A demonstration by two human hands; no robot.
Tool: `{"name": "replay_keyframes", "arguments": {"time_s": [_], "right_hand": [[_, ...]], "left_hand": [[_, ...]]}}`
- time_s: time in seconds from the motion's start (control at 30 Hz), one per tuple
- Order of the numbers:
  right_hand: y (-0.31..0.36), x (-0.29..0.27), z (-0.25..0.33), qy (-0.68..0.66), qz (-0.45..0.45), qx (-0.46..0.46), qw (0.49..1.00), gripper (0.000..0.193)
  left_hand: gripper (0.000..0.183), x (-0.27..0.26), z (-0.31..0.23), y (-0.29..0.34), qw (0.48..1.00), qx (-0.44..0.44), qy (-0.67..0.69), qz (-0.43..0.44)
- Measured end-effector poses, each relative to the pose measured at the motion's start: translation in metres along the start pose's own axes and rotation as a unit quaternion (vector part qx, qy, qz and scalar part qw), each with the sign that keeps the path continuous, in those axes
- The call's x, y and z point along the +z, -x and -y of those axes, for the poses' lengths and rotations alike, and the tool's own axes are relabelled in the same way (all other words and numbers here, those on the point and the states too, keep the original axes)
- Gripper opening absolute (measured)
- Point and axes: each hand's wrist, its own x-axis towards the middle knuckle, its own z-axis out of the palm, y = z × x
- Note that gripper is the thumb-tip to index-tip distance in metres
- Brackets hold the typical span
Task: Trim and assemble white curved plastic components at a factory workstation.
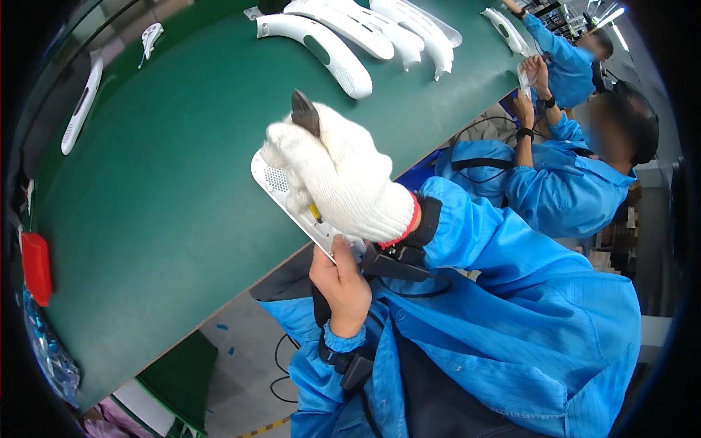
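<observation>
White perforated panel [280,187], in the head view, held at a slant across the near edge of the green tabletop [168,219], grille end out over the surface, other end back toward the body. At that nearer end, bare left hand [342,288], grip clamped on the panel. Over the panel's middle, right hand [332,171] in a white knitted glove with a red-edged cuff, grip curled tight around a dark pointed piece [305,114] sticking up from the glove. Just beneath the glove, yellow piece [315,212] beside the panel; cannot tell if part of the same tool. Across the far side, cluster of curved white shells [350,29]. Farther left, small white piece [151,36] and slim white shell [82,106]; at the left rim, red container [35,269]. To the right, co-worker [569,190] in blue, both hands at a white part [524,79].
</observation>
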Motion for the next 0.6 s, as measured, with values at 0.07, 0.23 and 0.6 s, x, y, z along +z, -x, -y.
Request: {"name": "replay_keyframes", "arguments": {"time_s": [0.07, 0.23, 0.6], "right_hand": [[0.002, 0.0, 0.002, -0.021, -0.008, 0.005, 1.0, 0.03], [0.002, -0.008, 0.001, -0.114, 0.028, 0.097, 0.988, 0.03], [0.011, -0.016, -0.014, -0.081, 0.067, 0.0, 0.994, 0.028]], "left_hand": [[0.028, 0.001, -0.004, 0.0, 0.999, -0.011, 0.035, 0.009], [0.025, 0.005, -0.004, -0.002, 0.996, -0.016, 0.082, 0.026], [0.028, 0.008, 0.004, -0.003, 0.998, -0.014, 0.051, 0.017]]}}
